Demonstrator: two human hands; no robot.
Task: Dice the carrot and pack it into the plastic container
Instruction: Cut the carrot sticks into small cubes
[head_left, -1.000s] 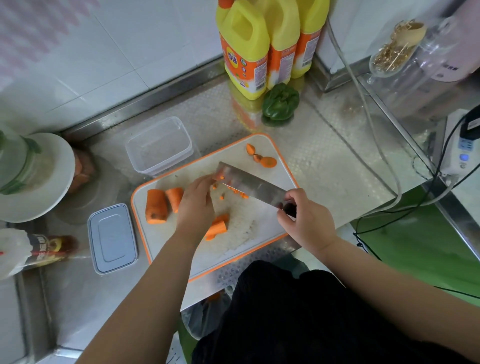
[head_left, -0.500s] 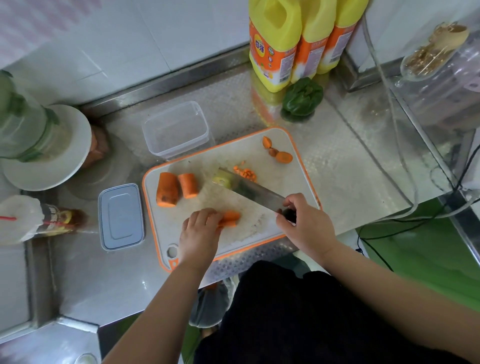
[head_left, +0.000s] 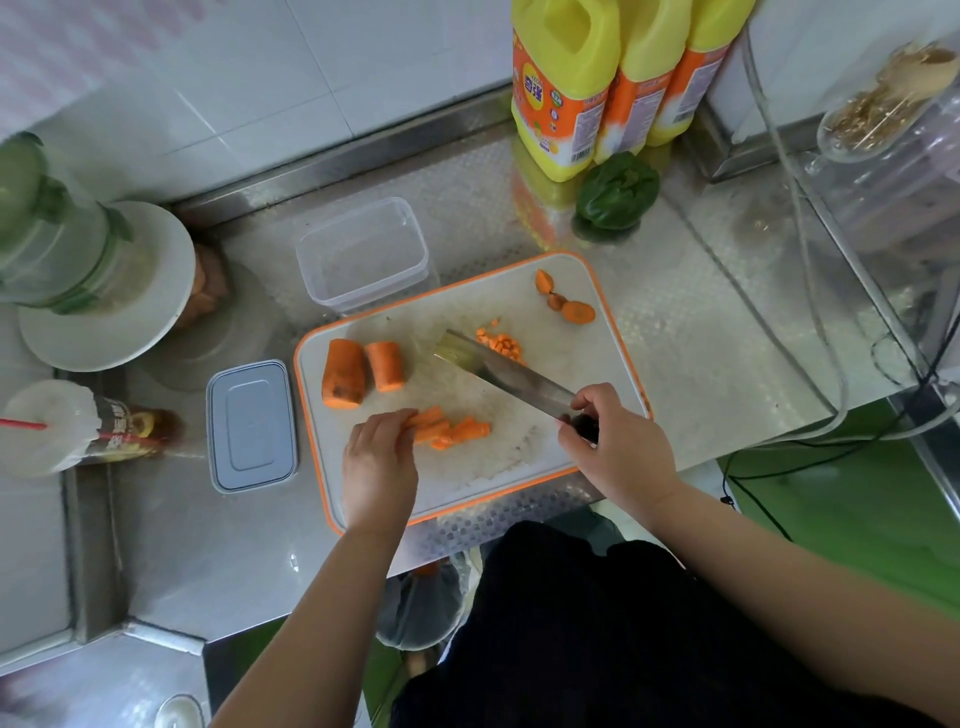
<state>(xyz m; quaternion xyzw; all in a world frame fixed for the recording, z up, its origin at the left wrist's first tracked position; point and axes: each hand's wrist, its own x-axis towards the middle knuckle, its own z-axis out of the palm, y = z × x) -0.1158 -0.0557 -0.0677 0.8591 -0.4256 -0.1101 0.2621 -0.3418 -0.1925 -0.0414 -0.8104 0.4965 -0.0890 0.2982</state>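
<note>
Carrot strips (head_left: 451, 427): lying on the cutting board (head_left: 597, 374), near its front, fingertips of the left hand (head_left: 379, 467) curled over their left ends. Cleaver (head_left: 498, 371): handle gripped by the right hand (head_left: 613, 447), blade angled toward the board's middle. Diced carrot (head_left: 500, 345): small heap just behind the blade. Two carrot chunks (head_left: 361, 371): left part of board. Plastic container (head_left: 363, 254): open, touching the board's back-left edge. Lid (head_left: 251, 425): beside the board's left edge. Bare board lies between strips and right edge.

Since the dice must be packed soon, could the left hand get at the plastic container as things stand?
Probably yes, once freed: the left hand grips carrot sticks, and the open plastic container stands just beyond the board, nothing between.
</note>
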